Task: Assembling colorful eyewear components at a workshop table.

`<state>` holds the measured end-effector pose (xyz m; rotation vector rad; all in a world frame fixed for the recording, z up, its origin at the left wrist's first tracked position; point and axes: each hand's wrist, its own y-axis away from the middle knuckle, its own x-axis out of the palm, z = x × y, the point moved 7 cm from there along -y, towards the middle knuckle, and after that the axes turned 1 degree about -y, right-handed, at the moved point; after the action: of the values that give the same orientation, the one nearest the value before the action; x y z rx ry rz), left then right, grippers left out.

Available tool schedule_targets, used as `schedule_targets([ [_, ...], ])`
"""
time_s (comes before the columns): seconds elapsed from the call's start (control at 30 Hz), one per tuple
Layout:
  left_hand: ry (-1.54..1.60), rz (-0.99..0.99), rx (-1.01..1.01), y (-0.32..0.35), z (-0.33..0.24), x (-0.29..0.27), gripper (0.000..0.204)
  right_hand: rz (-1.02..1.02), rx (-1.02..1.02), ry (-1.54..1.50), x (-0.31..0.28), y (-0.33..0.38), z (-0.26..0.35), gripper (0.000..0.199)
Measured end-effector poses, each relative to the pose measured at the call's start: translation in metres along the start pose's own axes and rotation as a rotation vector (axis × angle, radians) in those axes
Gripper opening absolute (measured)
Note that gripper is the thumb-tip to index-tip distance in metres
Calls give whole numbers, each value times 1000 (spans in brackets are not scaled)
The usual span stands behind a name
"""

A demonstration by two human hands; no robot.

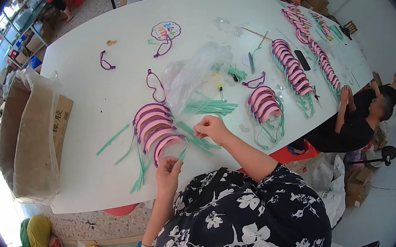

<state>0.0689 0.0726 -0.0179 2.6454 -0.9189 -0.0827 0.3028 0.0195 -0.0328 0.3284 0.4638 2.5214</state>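
Note:
A row of curved pink pieces with purple edging (153, 123) lies in front of me, overlapping one another, with green straps hanging off their left side. My left hand (166, 174) is closed at the near end of this row, pinching a short green strap (182, 154) whose tip sticks up past the fingers. To its upper right, my right hand (212, 129) has thumb and fingertips pressed together above the table. Whatever is in that pinch is too small to make out. Loose green straps (210, 106) lie in a bundle just beyond the right hand.
A crumpled clear plastic bag (192, 70) sits mid-table. More pink-and-purple rows (265, 105) stretch along the right, near a black phone (302, 60). An open cardboard box (28, 138) stands at the left edge. Other people (368, 114) sit at the right side and far end.

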Motion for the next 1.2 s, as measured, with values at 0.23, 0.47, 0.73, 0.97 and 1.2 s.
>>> schedule_targets([
  [0.23,13,13,105,3,-6,-1,23,121,206,-213,36,54,-30,20],
  [0.47,17,7,75,10,-15,-1,21,164,222,-365,52,64,-25,15],
  [0.73,45,-4,69,11,-16,-1,20,181,202,-371,64,64,-27,12],
  [0.97,61,-23,55,6,-12,-2,20,187,150,-315,65,59,-21,14],
  [1.2,71,-49,48,0,-11,-4,20,246,151,-366,66,52,-24,20],
])
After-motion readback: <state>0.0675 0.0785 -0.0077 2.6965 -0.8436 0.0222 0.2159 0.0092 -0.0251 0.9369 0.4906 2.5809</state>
